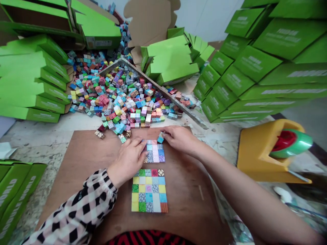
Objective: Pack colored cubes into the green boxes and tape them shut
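Note:
My right hand (177,137) pinches a small blue block (160,139) between thumb and fingertips, at the upper right corner of a patch of patterned blocks (155,153). Over the left side of that patch lies my left hand (130,158), its fingers stretched out and the thumb apart, touching the blocks and hiding some of them. Nearer to me is a second, squarer group of blocks (149,190), set edge to edge in rows of yellow, green, grey and blue. Both groups rest on a brown board (102,149).
Behind the board spreads a big heap of loose blocks (114,92), with an angled metal strip (166,93) across it. Green boxes (242,71) are stacked right, more boxes (30,88) left. A yellow tape dispenser (252,153) with green tape stands at the right.

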{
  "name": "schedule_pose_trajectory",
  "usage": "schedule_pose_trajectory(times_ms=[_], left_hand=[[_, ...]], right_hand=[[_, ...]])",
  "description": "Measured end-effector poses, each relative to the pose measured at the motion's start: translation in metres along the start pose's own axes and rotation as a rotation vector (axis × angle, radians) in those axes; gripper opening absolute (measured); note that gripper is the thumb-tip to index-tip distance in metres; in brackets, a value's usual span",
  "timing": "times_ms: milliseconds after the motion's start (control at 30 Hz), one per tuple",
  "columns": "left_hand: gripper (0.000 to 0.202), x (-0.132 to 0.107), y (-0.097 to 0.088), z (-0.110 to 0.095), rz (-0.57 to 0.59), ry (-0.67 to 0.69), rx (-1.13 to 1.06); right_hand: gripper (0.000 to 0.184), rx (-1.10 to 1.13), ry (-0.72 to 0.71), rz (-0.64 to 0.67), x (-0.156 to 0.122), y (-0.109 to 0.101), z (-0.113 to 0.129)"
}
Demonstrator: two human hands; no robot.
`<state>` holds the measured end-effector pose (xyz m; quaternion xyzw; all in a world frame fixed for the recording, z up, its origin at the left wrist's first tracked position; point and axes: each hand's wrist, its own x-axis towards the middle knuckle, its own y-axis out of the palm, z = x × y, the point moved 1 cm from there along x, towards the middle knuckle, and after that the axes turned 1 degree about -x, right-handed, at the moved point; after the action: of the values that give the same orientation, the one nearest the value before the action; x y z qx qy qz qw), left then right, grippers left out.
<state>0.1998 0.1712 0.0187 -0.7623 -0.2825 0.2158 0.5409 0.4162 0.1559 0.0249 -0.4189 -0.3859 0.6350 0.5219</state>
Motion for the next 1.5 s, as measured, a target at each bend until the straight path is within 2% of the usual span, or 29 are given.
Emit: schedule_pose_trajectory(times_ms=[300, 467, 667, 800, 933, 1067, 1167, 1233, 1367, 1500], left_hand=[[0.044, -0.002, 0.000, -0.010, 0.050, 0.008, 0.106], [0.050, -0.001, -0.002, -0.021, 0.049, 0.036, 0.148], [0.053, 0.012, 0.004, -0.036, 0.054, 0.106, 0.185], [0.051, 0.017, 0.006, -0.039, 0.058, 0.122, 0.224], [0.048, 0.017, 0.005, -0.039, 0.050, 0.111, 0.216], [0.046, 0.013, -0.002, -0.026, 0.014, 0.055, 0.108], [0.045, 0.003, -0.008, -0.003, -0.055, -0.018, -0.034], [0.044, -0.006, -0.009, 0.013, -0.074, -0.021, -0.181], [0.057, -0.020, -0.002, 0.030, 0.024, -0.044, -0.440], [0.078, -0.019, 0.008, 0.031, 0.111, -0.084, -0.531]], right_hand=[[0.031, -0.075, 0.008, 0.093, 0.007, 0.001, 0.000], [0.031, -0.119, -0.011, 0.073, 0.007, 0.002, 0.003], [0.027, -0.139, -0.008, 0.075, 0.006, 0.000, 0.007], [0.029, -0.089, 0.059, 0.088, 0.009, 0.001, 0.008], [0.019, 0.032, 0.155, 0.068, 0.018, 0.004, 0.005], [0.022, -0.054, 0.155, -0.036, 0.016, -0.005, 0.000], [0.030, -0.111, 0.119, -0.176, 0.000, -0.018, -0.004], [0.031, -0.052, 0.066, -0.246, -0.017, -0.022, -0.004], [0.030, 0.154, -0.073, -0.169, -0.049, -0.008, 0.006], [0.062, 0.146, -0.057, -0.086, -0.060, 0.018, 0.021]])
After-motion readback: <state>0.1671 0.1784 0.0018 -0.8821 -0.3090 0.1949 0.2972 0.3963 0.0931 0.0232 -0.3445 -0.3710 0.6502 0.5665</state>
